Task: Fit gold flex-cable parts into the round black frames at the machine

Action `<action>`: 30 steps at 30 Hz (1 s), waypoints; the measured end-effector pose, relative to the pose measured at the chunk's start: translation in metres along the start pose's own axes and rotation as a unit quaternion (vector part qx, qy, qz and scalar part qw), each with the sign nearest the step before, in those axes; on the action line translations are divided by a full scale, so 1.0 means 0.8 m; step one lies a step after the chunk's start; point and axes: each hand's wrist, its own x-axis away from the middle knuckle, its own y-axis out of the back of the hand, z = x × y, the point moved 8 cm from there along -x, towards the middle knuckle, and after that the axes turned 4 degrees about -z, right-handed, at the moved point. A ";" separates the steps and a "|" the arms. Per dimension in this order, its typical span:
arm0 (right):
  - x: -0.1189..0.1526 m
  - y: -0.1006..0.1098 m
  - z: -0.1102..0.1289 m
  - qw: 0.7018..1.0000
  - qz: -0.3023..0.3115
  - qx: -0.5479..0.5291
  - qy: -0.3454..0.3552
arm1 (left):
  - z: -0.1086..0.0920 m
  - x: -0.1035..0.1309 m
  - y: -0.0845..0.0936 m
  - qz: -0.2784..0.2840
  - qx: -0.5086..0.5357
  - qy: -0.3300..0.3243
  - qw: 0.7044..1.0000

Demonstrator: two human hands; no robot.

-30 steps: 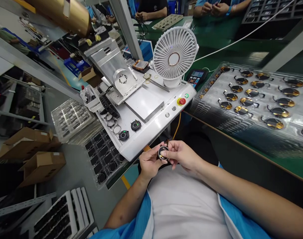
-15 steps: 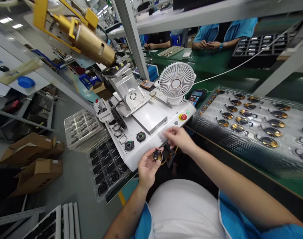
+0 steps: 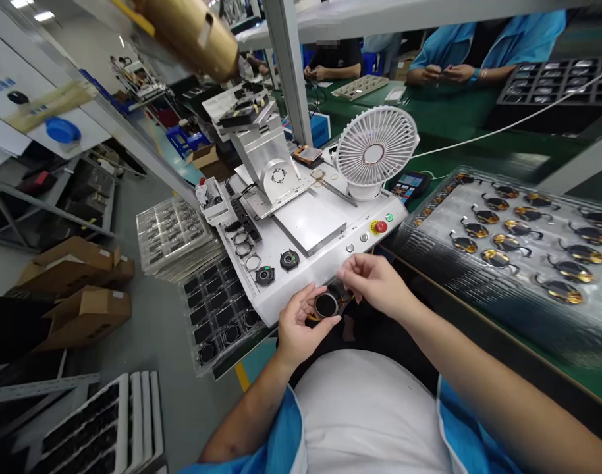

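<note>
My left hand point(image 3: 303, 322) holds a round watch display point(image 3: 327, 305) by its edge, its dark face up and a thin metallic rim around it. Close to its right side, my right hand point(image 3: 373, 283) has thumb and fingers pinched together; what lies between them, if anything, is too small to make out. Both hands are in front of the white machine base point(image 3: 281, 299). On that base rest two black round watch bodies, one point(image 3: 290, 259) nearer the metal plate and another point(image 3: 265, 275) at the corner, with several thin rings point(image 3: 253, 263) behind them.
A gold cylinder point(image 3: 197, 36) hangs over a metal fixture point(image 3: 274, 148). A white fan point(image 3: 375, 155) and a red button point(image 3: 381, 227) are on the machine. Clear trays point(image 3: 429, 227) of watch parts stand right; a dark-parts tray point(image 3: 190, 352) lies left. Co-workers sit opposite.
The display in my left hand has turned, showing its dark face instead of the gold-coloured side. My right hand has come closer to it. The gold cylinder sits higher above the fixture. The view has shifted.
</note>
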 end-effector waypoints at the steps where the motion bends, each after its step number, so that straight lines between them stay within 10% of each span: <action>1: 0.017 -0.008 -0.008 0.999 0.025 0.004 -0.021 | -0.003 0.000 -0.002 0.004 -0.005 -0.014 1.000; 26: 0.048 -0.022 -0.036 0.999 0.008 0.012 -0.050 | -0.019 0.005 -0.018 0.019 -0.082 -0.089 0.992; 30: 0.073 0.033 -0.028 0.998 -0.006 0.010 -0.056 | -0.022 0.011 -0.037 0.084 -0.099 -0.130 0.983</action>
